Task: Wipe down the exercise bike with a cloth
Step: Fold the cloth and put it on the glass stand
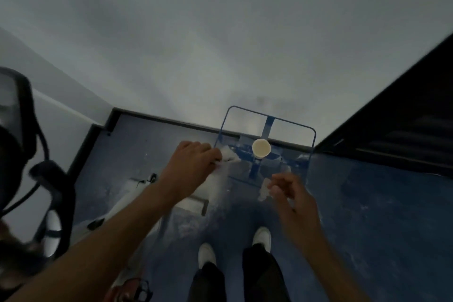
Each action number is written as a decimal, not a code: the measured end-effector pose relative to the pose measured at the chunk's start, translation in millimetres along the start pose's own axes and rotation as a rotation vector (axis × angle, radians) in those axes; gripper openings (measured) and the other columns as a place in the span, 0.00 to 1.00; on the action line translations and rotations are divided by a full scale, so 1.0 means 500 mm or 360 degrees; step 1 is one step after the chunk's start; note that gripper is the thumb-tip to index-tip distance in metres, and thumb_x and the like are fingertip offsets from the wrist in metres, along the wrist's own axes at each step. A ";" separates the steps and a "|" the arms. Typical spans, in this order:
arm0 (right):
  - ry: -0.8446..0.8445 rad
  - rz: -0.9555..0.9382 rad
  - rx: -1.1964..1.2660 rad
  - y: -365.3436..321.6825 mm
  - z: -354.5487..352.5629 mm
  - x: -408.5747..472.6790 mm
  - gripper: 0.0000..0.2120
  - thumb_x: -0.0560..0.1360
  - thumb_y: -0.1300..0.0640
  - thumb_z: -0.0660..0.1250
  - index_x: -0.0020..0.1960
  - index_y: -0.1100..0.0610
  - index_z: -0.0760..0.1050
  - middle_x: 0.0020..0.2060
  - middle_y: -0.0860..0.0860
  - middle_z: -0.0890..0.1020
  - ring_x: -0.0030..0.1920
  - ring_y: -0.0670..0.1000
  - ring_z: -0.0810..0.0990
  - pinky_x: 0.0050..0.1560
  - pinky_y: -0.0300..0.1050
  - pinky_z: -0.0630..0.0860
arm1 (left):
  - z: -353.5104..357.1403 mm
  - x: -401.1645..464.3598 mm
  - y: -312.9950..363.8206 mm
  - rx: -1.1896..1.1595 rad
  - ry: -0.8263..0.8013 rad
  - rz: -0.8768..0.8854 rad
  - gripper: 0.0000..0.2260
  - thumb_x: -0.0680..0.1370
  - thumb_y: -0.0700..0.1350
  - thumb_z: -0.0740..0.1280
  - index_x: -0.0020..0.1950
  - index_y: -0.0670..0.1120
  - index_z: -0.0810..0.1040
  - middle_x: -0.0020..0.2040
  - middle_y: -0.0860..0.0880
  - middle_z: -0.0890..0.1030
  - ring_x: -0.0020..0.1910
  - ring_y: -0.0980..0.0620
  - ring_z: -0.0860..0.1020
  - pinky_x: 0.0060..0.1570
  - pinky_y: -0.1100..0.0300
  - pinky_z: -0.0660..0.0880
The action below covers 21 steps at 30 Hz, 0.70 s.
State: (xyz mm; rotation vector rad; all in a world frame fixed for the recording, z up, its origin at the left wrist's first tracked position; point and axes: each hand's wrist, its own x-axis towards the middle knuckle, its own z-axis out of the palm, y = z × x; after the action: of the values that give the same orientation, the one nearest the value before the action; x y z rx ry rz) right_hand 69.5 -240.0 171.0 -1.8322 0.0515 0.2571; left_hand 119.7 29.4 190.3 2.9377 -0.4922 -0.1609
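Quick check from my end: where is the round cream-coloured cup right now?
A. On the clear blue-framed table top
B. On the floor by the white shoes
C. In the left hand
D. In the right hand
A: the cup stands on the blue-framed table, beyond both hands, each holding only white cloth.

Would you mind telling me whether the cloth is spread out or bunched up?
Spread out, it seems: the white cloth hangs stretched between the left hand and right hand, each pinching an end. Blur hides finer folds.
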 end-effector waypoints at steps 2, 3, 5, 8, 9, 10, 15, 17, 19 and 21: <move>0.0015 0.0067 0.0042 0.033 -0.008 0.024 0.06 0.80 0.50 0.66 0.56 0.41 0.76 0.49 0.40 0.84 0.51 0.43 0.83 0.51 0.37 0.78 | 0.052 0.036 -0.018 0.0062 -0.0058 0.0075 0.09 0.72 0.46 0.76 0.49 0.52 0.80 0.41 0.51 0.81 0.38 0.48 0.79 0.46 0.50 0.74; 0.0021 0.0090 0.0054 0.049 -0.010 0.032 0.06 0.79 0.47 0.65 0.56 0.42 0.76 0.48 0.41 0.84 0.51 0.43 0.83 0.51 0.37 0.78 | 0.084 0.050 -0.023 0.0073 -0.0106 0.0120 0.09 0.72 0.47 0.76 0.49 0.51 0.79 0.41 0.50 0.81 0.38 0.48 0.80 0.46 0.50 0.74; 0.0004 0.0124 0.0062 0.084 -0.013 0.043 0.08 0.78 0.47 0.63 0.56 0.45 0.77 0.49 0.41 0.84 0.51 0.44 0.83 0.53 0.38 0.79 | 0.157 0.069 -0.025 0.0085 -0.0253 0.0219 0.09 0.74 0.47 0.74 0.52 0.51 0.79 0.44 0.49 0.81 0.42 0.47 0.81 0.46 0.50 0.74; -0.0092 0.0172 0.0019 0.139 -0.007 0.047 0.10 0.79 0.42 0.61 0.57 0.42 0.76 0.50 0.41 0.84 0.52 0.43 0.83 0.53 0.37 0.78 | 0.276 0.077 -0.015 0.0220 -0.0651 0.0293 0.09 0.80 0.49 0.65 0.60 0.51 0.76 0.55 0.48 0.80 0.54 0.46 0.79 0.57 0.50 0.70; -0.0115 0.0185 -0.0003 0.156 -0.005 0.047 0.11 0.78 0.40 0.60 0.57 0.41 0.75 0.50 0.40 0.84 0.52 0.43 0.83 0.53 0.37 0.78 | 0.314 0.077 -0.011 0.0255 -0.0785 0.0299 0.11 0.82 0.49 0.62 0.63 0.50 0.74 0.59 0.48 0.79 0.58 0.46 0.77 0.60 0.49 0.68; -0.0128 0.0203 -0.0014 0.172 -0.002 0.048 0.11 0.78 0.40 0.60 0.57 0.41 0.75 0.51 0.40 0.84 0.53 0.43 0.83 0.53 0.36 0.78 | 0.353 0.076 -0.010 0.0299 -0.0898 0.0311 0.12 0.82 0.49 0.62 0.64 0.50 0.74 0.62 0.48 0.78 0.62 0.45 0.76 0.63 0.48 0.67; -0.0113 0.0305 -0.0006 0.238 0.017 0.037 0.11 0.77 0.41 0.60 0.55 0.42 0.76 0.50 0.40 0.84 0.52 0.43 0.83 0.52 0.34 0.77 | 0.471 0.060 -0.009 0.0279 -0.1017 0.0321 0.14 0.79 0.43 0.66 0.64 0.44 0.79 0.62 0.43 0.82 0.62 0.39 0.79 0.64 0.46 0.71; -0.0097 0.0326 -0.0001 0.257 0.025 0.033 0.11 0.77 0.41 0.60 0.56 0.42 0.76 0.49 0.40 0.84 0.52 0.45 0.83 0.52 0.34 0.77 | 0.491 0.066 -0.014 0.0301 -0.0998 0.0295 0.16 0.79 0.46 0.67 0.67 0.46 0.77 0.66 0.43 0.79 0.64 0.40 0.77 0.65 0.45 0.70; -0.0092 0.0334 0.0003 0.270 0.032 0.029 0.11 0.78 0.42 0.60 0.57 0.42 0.76 0.49 0.41 0.84 0.51 0.46 0.83 0.52 0.35 0.77 | 0.500 0.074 -0.019 0.0301 -0.0984 0.0256 0.18 0.80 0.50 0.65 0.69 0.48 0.73 0.68 0.45 0.76 0.67 0.42 0.74 0.67 0.46 0.67; -0.0088 0.0358 0.0013 0.274 0.039 0.024 0.12 0.77 0.42 0.60 0.57 0.43 0.76 0.48 0.41 0.84 0.51 0.46 0.83 0.52 0.36 0.77 | 0.499 0.080 -0.020 0.0274 -0.0941 0.0228 0.20 0.80 0.52 0.65 0.70 0.48 0.71 0.68 0.45 0.75 0.67 0.42 0.73 0.67 0.46 0.68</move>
State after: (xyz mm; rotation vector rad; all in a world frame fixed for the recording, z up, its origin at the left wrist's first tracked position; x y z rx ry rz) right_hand 54.9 -257.8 33.7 -1.8108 0.2202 0.4643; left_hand 127.4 -8.7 -59.4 2.9655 -0.8222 -1.0300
